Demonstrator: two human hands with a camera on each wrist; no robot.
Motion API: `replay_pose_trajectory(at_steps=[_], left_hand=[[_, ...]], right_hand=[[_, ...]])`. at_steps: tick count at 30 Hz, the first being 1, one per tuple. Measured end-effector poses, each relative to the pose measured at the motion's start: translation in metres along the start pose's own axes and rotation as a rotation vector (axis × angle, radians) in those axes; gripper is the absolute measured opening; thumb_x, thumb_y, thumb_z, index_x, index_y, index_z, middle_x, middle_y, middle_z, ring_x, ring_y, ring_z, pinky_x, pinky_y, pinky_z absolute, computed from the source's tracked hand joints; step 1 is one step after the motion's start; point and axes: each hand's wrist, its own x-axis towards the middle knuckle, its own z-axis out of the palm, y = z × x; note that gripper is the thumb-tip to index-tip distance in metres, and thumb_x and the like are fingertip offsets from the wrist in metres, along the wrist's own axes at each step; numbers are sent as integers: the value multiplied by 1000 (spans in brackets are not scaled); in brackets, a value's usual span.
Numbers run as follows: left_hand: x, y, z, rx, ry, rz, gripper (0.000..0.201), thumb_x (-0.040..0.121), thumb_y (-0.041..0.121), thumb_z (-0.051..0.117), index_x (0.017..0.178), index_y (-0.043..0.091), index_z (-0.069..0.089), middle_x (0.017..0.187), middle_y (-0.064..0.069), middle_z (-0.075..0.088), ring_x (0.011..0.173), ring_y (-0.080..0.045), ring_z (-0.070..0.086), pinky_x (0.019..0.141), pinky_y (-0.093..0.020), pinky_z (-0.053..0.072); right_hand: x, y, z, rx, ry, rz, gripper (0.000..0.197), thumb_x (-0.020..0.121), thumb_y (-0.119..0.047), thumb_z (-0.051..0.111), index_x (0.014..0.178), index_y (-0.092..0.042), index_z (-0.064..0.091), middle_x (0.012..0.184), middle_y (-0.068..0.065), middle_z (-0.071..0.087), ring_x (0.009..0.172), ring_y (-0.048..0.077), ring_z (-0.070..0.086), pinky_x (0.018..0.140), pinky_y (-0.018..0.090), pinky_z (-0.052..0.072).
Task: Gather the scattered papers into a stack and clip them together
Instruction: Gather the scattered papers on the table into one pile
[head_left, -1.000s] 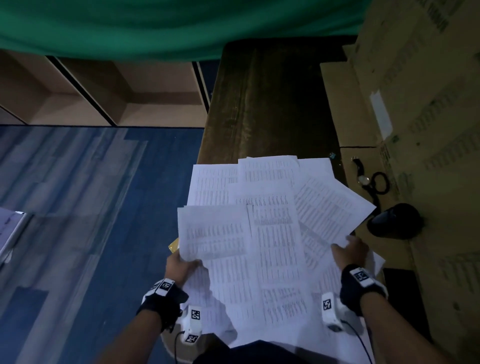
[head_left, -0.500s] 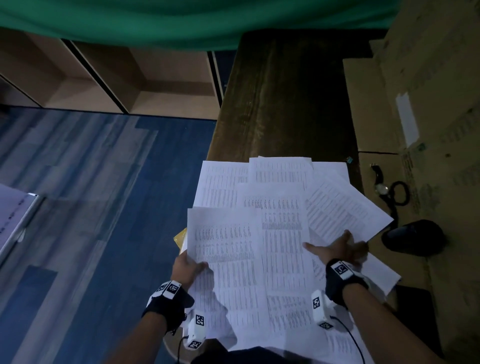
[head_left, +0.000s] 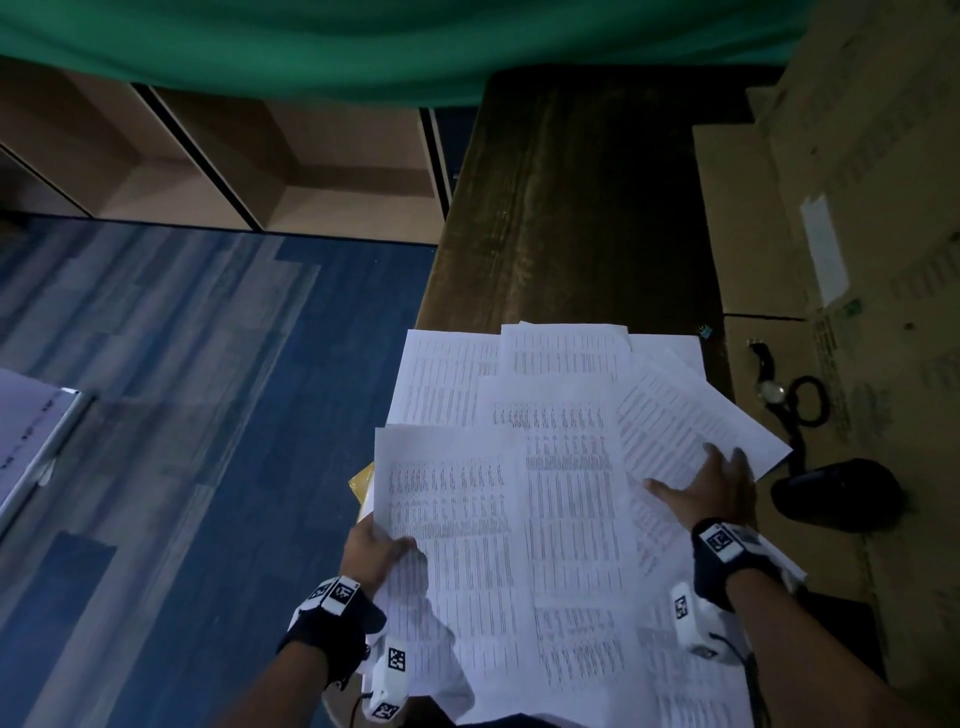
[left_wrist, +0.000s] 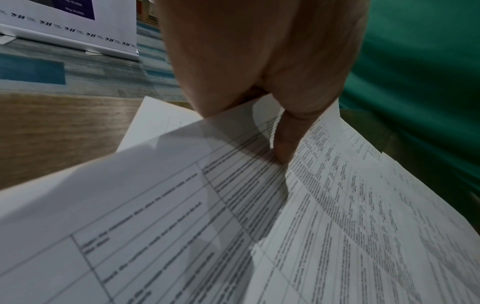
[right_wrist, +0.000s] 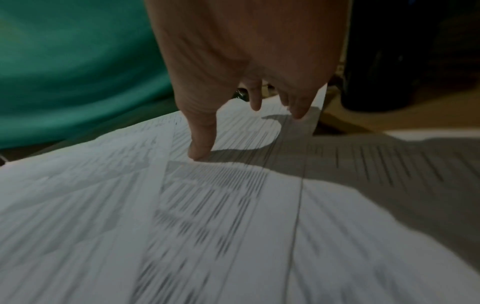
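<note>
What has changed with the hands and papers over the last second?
The right hand has slid from the near right edge of the papers up and inward; it now lies flat, fingers spread, on the angled sheet on the right. The left hand keeps its thumb-over grip on the near-left sheet. The spread looks unchanged; nothing is stacked yet. The dark mouse has stayed put.

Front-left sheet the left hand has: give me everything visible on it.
The front-left sheet is white paper printed with dense rows of small tabular text. It lies on top of the other overlapping papers on the dark wooden table, its left edge lifted and curling. The left hand pinches its near-left edge, thumb on top, fingers underneath. No clip shows on it.
</note>
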Motion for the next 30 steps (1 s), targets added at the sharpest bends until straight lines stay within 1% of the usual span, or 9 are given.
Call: replay_pose_trajectory(at_steps=[7,9,12,15,17,20,22,25,30], left_hand=[[0,2,1,23,11,4,29,78,-1,72,105,-1,62,97,-16,72,82,-28,70,71,-36,56],[0,3,1,14,4,1,29,79,-2,71,106,-2,61,99,-18,72,82,-28,69,71,-35,56],[1,2,1,7,-2,-2,29,79,-2,71,107,-2,61,100,-18,71,83,-29,70,72,-36,56],[1,2,1,5,1,-6,31,79,-1,71,108,-2,61,100,-18,71,87,-32,70,77,-42,58],[2,2,1,-8,-2,-15,32,79,-2,71,109,-1,61,101,-18,71,90,-35,70,82,-47,58],[3,1,0,-15,-10,-15,33,78,-1,72,110,-1,61,102,-19,71,92,-36,70,86,-52,57],[3,0,0,-23,-11,-18,32,78,-1,72,109,0,61,101,-19,72,91,-37,70,86,-52,57],[2,2,1,-23,1,-15,31,78,-3,72,107,-2,62,99,-20,72,89,-37,70,83,-50,58],[2,9,1,91,-9,57,21,80,1,67,100,4,62,94,-14,71,88,-34,69,78,-44,57]], right_hand=[[47,-6,-35,-180,55,63,118,58,-47,87,150,-15,19,159,20,3,146,39,4,114,59,15],[56,-4,-42,-176,11,76,132,47,-52,90,150,-18,15,157,19,13,144,40,14,113,61,20],[67,1,-43,-197,37,38,123,36,-49,93,139,-13,34,140,22,43,128,43,43,103,60,38],[43,-24,-63,-89,190,-35,85,57,-21,86,129,-7,43,120,25,59,106,43,59,89,55,51],[36,-27,-65,218,239,-43,75,68,-11,80,134,-11,43,124,21,58,108,39,59,92,52,50],[18,-17,-53,712,294,29,70,58,-24,89,122,-19,59,123,7,63,109,28,61,96,53,49],[7,1,-34,836,236,82,64,58,-24,90,116,-18,64,122,6,66,108,28,63,94,56,50],[-18,7,-24,736,123,81,61,75,-14,80,130,-5,55,131,16,59,119,35,57,104,51,43],[-30,-18,-65,570,322,-107,60,92,-39,59,129,8,52,129,30,57,120,44,54,102,49,41]])
